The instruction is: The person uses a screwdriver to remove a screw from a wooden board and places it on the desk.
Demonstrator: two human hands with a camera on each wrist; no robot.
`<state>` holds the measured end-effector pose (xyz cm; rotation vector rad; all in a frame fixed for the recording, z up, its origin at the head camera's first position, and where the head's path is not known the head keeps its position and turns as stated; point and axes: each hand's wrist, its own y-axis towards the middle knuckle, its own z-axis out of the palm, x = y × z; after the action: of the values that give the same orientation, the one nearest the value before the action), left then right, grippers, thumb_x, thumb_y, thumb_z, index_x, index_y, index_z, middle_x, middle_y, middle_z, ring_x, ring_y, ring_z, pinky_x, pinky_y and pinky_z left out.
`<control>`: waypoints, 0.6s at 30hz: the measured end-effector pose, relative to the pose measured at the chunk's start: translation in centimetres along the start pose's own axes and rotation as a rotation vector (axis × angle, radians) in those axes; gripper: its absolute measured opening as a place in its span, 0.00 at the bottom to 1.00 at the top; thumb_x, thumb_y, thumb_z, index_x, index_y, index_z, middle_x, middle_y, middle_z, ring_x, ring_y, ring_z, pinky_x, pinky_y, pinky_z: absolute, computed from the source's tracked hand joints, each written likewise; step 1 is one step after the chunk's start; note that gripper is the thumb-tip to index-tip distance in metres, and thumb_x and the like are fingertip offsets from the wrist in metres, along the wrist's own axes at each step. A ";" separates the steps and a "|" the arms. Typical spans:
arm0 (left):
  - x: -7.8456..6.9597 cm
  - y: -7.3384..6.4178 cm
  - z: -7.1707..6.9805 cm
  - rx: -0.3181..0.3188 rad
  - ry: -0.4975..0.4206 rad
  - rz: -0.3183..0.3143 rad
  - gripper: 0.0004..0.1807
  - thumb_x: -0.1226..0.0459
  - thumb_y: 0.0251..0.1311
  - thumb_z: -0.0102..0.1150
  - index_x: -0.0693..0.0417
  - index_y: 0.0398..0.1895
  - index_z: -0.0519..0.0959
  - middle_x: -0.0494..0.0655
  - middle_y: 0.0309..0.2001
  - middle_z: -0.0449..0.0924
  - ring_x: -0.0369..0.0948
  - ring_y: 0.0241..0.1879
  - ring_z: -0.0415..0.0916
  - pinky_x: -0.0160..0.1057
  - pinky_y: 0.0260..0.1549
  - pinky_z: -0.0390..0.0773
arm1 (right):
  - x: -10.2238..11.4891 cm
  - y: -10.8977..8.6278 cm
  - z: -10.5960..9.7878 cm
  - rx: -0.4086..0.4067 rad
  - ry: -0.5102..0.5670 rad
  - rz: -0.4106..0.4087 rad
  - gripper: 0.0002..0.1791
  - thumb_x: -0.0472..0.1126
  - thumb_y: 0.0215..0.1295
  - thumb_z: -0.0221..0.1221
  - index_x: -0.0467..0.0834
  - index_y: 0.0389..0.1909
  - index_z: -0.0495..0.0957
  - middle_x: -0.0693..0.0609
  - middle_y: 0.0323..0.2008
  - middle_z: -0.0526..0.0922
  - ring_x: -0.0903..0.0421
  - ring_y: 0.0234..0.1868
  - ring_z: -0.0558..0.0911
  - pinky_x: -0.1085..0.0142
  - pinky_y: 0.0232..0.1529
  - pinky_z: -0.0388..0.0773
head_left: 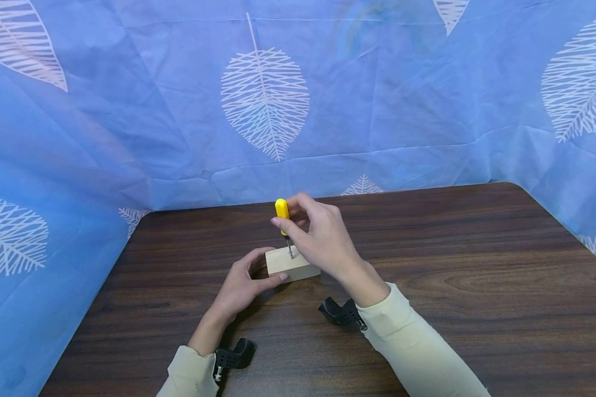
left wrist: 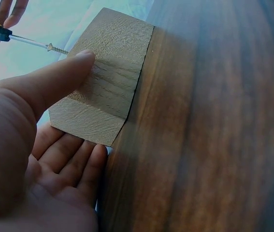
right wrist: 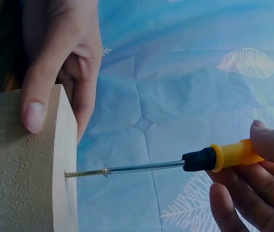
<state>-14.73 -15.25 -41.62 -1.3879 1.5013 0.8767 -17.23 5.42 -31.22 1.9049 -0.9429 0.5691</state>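
A pale wooden block (head_left: 294, 269) lies on the brown table, gripped at its left end by my left hand (head_left: 240, 284), thumb on the near face and fingers behind. A brass-coloured screw (right wrist: 84, 173) stands upright in the block's top face, with most of its thread showing. My right hand (head_left: 325, 234) pinches the yellow handle of a screwdriver (head_left: 281, 209) between thumb and fingers. In the right wrist view the screwdriver's shaft (right wrist: 146, 167) lines up with the screw, its tip at the screw head. The left wrist view shows my left thumb (left wrist: 62, 79) across the block's side.
The dark wood-grain table (head_left: 452, 275) spreads around the block. A blue cloth (head_left: 179, 110) with white leaf prints hangs behind and at the sides. Black wrist mounts (head_left: 235, 354) stick out from both sleeves above the table.
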 end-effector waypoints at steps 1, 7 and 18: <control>0.0 0.0 0.0 0.001 0.000 0.000 0.30 0.56 0.62 0.79 0.35 0.67 0.81 0.42 0.62 0.85 0.45 0.61 0.79 0.55 0.64 0.73 | 0.0 0.0 0.0 0.003 0.004 -0.005 0.10 0.41 0.72 0.71 0.42 0.48 0.83 0.51 0.39 0.91 0.59 0.36 0.88 0.66 0.43 0.87; 0.0 0.0 0.0 0.001 0.001 0.001 0.29 0.55 0.63 0.79 0.37 0.67 0.81 0.44 0.62 0.85 0.46 0.60 0.79 0.55 0.63 0.73 | 0.0 0.1 0.0 0.018 0.017 0.018 0.11 0.42 0.73 0.70 0.42 0.50 0.84 0.51 0.41 0.91 0.59 0.38 0.88 0.66 0.44 0.87; 0.0 0.0 0.1 -0.007 0.000 0.002 0.29 0.55 0.62 0.79 0.36 0.67 0.81 0.43 0.63 0.85 0.47 0.62 0.79 0.59 0.67 0.71 | 0.0 -0.1 -0.1 0.022 0.016 0.064 0.14 0.43 0.69 0.74 0.45 0.48 0.82 0.52 0.40 0.91 0.58 0.38 0.90 0.61 0.45 0.88</control>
<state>-14.71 -15.18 -41.65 -1.3914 1.5011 0.8837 -17.15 5.51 -31.22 1.8926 -0.9936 0.6344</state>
